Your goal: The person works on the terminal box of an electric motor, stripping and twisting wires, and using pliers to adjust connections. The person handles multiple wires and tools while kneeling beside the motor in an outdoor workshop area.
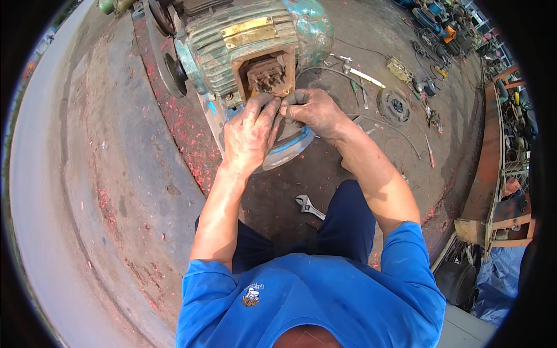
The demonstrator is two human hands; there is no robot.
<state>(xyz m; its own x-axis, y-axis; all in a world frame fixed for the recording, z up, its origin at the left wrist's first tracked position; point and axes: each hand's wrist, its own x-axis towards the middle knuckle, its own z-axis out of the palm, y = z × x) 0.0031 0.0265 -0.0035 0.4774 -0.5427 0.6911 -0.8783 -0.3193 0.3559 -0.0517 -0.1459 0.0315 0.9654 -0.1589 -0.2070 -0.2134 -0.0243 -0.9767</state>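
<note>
1. Pinching together, our fingers [277, 108] meet just below the open terminal box [266, 74] of the green electric motor [249, 43]; both the left hand [250, 138] and the right hand [313, 110] close on something small between them, too small for us to tell what.
2. We judge the small piece could slip from our greasy fingertips and vanish among the red flecks on the ground.
3. We think the box's rusty edges could nick our knuckles if we tug hard.
4. Behind our hands, an adjustable wrench [310, 207] lies on the floor [133, 174] near our knees, well apart from the motor.
5. We work on stained, oily concrete outdoors, with loose wires and tools [400, 104] scattered to the right and a rusty metal rack [493, 191] beyond.
</note>
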